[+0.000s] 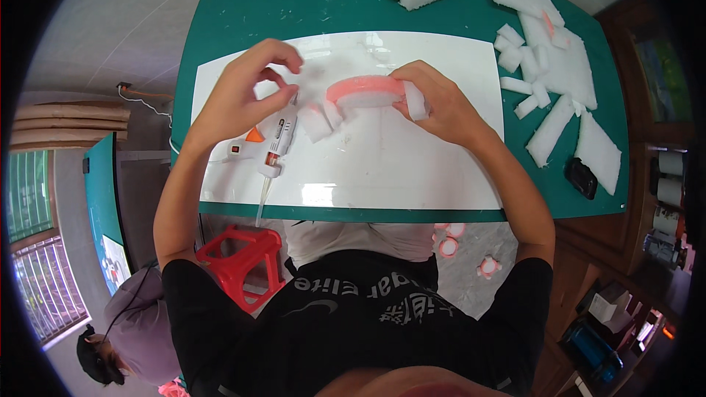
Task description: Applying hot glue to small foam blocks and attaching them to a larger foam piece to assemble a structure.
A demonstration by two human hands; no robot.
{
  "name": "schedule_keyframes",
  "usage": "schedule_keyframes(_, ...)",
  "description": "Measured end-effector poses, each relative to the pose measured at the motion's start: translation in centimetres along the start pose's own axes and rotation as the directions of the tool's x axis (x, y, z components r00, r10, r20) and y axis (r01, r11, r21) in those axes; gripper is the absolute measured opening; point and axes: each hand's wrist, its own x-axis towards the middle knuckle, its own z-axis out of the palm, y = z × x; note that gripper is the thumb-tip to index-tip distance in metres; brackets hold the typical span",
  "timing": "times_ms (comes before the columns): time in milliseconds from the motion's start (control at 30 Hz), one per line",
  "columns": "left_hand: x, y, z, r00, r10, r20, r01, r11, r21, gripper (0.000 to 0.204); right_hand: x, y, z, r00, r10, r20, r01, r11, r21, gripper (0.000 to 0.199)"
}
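Gripping a pink foam ring [365,91] over the white board [382,169], the right hand [434,103] is closing around its rim (one white foam block [415,101] under the fingers). The left hand [246,92] is hovering half-curled, holding nothing, above one glue gun [278,141]. Two white foam pieces [321,119] are lying beside the ring; one black device [581,177] is resting on the green table [257,15].

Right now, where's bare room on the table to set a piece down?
Free: the white board in front of the right hand, up to its near edge, and its far strip beyond both hands. Crowded: the green table at right under white foam strips, and by the left hand, where the glue gun lies.
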Motion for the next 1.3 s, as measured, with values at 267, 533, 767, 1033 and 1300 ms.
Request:
schedule_keyframes(267, -5.5, 0.6, 3.5, 0.999, -0.039, 0.024, 0.028, 0.929, 0.370, 0.046, -0.1, 0.6, 0.0, 1.000, -0.028, -0.014, 0.027, 0.999, -0.016, 0.049)
schedule_keyframes(533, -4.9, -2.0, 5.0, 0.989, -0.042, 0.144, -0.032, 0.880, 0.475, 0.058, 0.0, -0.2, -0.1, 0.999, 0.033, -0.012, -0.034, 0.999, -0.012, 0.038)
schedule_keyframes(767, -4.7, -2.0, 4.2, 0.965, -0.074, 0.251, -0.012, 0.946, 0.325, 0.048, 0.0, -0.1, -0.1, 0.999, 0.046, 0.017, -0.046, 0.999, -0.007, 0.038)
schedule_keyframes(1033, -3.5, 0.2, 2.0, 0.997, -0.023, 0.075, 0.013, 0.991, 0.131, 0.054, -0.1, 0.6, 0.0, 1.000, -0.018, 0.012, 0.018, 1.000, -0.010, 0.052)
schedule_keyframes(1300, -1.7, 0.5, 2.8, 0.983, 0.066, -0.172, -0.049, 0.994, 0.103, 0.054, -0.1, 0.6, 0.1, 1.000, -0.016, 0.020, 0.017, 1.000, -0.021, 0.053)
